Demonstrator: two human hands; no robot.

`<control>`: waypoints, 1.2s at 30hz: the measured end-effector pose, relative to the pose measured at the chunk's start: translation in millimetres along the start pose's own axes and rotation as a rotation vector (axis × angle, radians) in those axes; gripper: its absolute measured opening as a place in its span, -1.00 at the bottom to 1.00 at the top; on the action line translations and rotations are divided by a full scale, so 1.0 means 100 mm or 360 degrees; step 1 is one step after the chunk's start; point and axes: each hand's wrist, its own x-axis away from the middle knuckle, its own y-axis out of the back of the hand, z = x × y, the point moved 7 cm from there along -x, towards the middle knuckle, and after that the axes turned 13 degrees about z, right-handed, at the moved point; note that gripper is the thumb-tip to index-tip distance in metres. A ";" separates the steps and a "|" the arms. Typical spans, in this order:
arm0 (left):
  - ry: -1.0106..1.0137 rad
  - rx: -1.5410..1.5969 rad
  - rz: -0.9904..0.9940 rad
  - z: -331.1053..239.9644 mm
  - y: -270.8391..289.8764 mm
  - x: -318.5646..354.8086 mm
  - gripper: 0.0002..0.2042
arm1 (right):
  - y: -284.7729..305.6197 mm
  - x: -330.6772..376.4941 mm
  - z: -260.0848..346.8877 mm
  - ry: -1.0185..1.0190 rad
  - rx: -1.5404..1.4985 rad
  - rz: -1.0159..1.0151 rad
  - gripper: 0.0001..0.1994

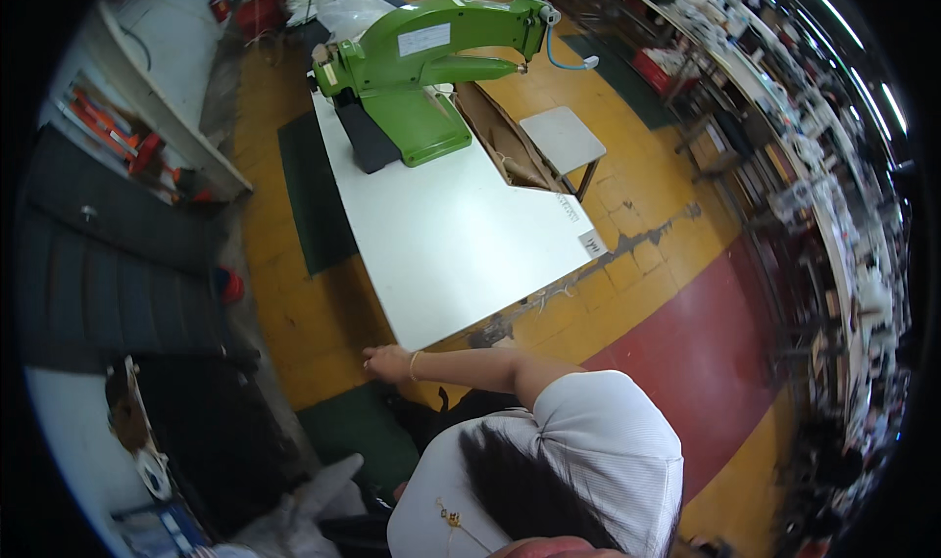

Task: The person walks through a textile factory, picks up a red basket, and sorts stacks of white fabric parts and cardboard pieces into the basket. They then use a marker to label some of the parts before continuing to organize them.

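While a right hand [389, 363], ringed at the wrist by a thin yellow bracelet [413, 365], extends across the body beside the near corner of a smooth white worktable [461, 264], a bulky green metal machine with a long curved arm [392, 73] stands at the far end, well apart from it. The fingers look loosely curled; whether they grip anything or touch the table edge cannot be told. The left hand cannot be made out. A brown, trough-like sling [500, 132] hangs along the machine's right side, next to a square, pale-topped stool [564, 139]. The step in hand appears to be a reach beside the table, not work at the machine. Any move to the machine would call for closing the gap along the bare white top.
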 end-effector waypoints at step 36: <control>-0.0223 -0.0527 0.0131 -5.60 5.00 -5.68 -0.73 | 3.61 -5.40 -2.79 -0.0744 -0.0746 0.0008 -0.64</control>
